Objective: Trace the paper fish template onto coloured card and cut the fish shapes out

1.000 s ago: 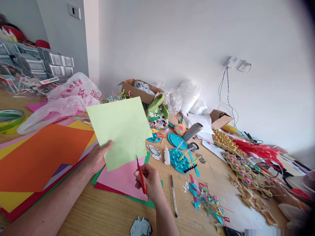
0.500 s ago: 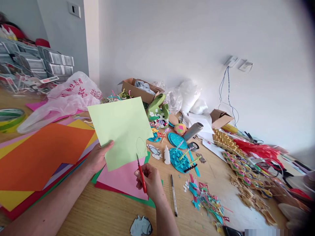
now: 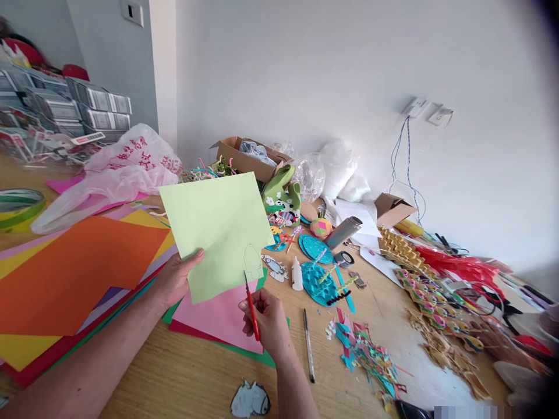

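Note:
A light green sheet of paper (image 3: 213, 227), with a faint outline drawn near its lower right corner, is pinched at its lower left edge by my left hand (image 3: 177, 279). My right hand (image 3: 266, 320) is closed on red-handled scissors (image 3: 252, 311). The blade tips meet the sheet's lower edge, just below the outline. Under the sheet lie pink paper (image 3: 218, 326) and green and red sheets. A paper fish cutout (image 3: 250, 400) rests on the table near the front edge of the view.
Orange paper (image 3: 87, 267) tops a coloured stack at left. Right of my hands are a pen (image 3: 308, 346), a white bottle (image 3: 297, 274), blue craft pieces (image 3: 321, 285) and paper scraps (image 3: 371, 355). A plastic bag (image 3: 131, 160) and cardboard box (image 3: 248, 163) stand behind.
The light green sheet has shifted slightly to the right. My right hand and the scissors have hardly moved.

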### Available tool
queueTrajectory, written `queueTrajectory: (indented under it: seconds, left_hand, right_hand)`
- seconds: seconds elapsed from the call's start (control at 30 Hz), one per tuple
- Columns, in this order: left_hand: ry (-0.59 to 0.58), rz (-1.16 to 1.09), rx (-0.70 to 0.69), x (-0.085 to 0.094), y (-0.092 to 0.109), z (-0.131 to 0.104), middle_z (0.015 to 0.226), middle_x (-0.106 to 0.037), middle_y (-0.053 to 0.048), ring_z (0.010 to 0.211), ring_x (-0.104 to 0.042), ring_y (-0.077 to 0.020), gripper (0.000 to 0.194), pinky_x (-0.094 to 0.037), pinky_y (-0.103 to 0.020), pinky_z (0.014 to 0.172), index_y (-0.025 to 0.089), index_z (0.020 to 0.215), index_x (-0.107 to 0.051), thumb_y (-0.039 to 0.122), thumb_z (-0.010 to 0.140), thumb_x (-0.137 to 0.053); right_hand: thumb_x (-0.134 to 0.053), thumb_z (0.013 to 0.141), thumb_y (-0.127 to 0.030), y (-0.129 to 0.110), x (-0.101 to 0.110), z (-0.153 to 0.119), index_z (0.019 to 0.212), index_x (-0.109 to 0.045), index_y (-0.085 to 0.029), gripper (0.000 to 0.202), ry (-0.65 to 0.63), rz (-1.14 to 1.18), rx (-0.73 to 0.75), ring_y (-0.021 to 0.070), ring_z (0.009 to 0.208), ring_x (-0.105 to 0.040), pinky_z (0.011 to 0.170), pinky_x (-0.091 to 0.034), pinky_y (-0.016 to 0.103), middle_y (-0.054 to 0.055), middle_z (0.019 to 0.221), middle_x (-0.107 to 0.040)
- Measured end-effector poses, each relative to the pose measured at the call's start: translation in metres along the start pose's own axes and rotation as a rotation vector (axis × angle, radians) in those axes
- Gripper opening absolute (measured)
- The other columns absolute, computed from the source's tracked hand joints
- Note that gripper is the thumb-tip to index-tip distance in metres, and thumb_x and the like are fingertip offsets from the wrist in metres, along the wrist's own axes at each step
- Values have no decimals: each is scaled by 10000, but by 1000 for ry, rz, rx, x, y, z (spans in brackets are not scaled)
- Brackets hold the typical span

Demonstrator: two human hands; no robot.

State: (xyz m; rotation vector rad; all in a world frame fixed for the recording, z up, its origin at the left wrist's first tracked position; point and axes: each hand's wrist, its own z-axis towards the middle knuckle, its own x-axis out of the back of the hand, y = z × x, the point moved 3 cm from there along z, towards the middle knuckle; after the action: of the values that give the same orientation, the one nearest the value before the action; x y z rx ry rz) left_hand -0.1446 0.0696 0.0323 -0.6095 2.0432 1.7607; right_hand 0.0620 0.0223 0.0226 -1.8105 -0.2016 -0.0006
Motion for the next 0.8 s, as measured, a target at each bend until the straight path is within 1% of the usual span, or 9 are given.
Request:
queueTrajectory:
  seconds: [0.07,0.2,0.33,0.43,0.67,0.8]
  left_hand:
    - [-3,-13,-4,-1,0,0,1167,-701,-86,1108,-630,-303,488,-567,-337,829,200,1120,-679,409,689,-772]
    - [-2,-25,1,0,-1,0,1178,-694,-100,1111,-626,-318,526,-554,-380,874,188,1133,-674,410,670,-787]
    - [-10,-12,33,1,-5,0,1171,-695,-118,1095,-635,-320,506,-561,-374,852,158,1101,-686,423,679,-778]
    - [-10,-20,48,1,-6,0,1166,-698,-114,1084,-642,-315,515,-562,-372,845,159,1106,-686,418,671,-785]
    - [21,18,19,-1,-3,-2,1124,-714,-120,1044,-660,-324,556,-560,-374,837,160,1079,-697,461,624,-805]
    - [8,27,7,2,-7,0,1141,-709,-111,1043,-662,-318,537,-566,-368,828,183,1096,-689,460,647,-789]
  right_hand:
    - [-737,675,-562,1,0,0,719,-508,-165,460,0,3,6,98,375,-552,336,-393,177,-44,519,-565]
    - [-730,686,-563,1,0,1,719,-516,-163,455,-13,9,34,101,395,-567,355,-411,182,-46,526,-557]
    - [-722,701,-556,2,0,2,726,-528,-158,444,-15,11,50,99,406,-571,358,-409,177,-43,538,-558]
    - [-724,699,-553,4,0,3,726,-532,-157,441,-7,15,51,96,399,-565,358,-410,177,-42,538,-561]
    - [-733,677,-570,4,0,1,725,-511,-166,464,11,-2,12,95,370,-548,329,-390,175,-42,521,-570]
    - [-724,687,-577,2,-1,1,725,-512,-162,468,1,7,21,95,383,-562,338,-399,173,-35,543,-579]
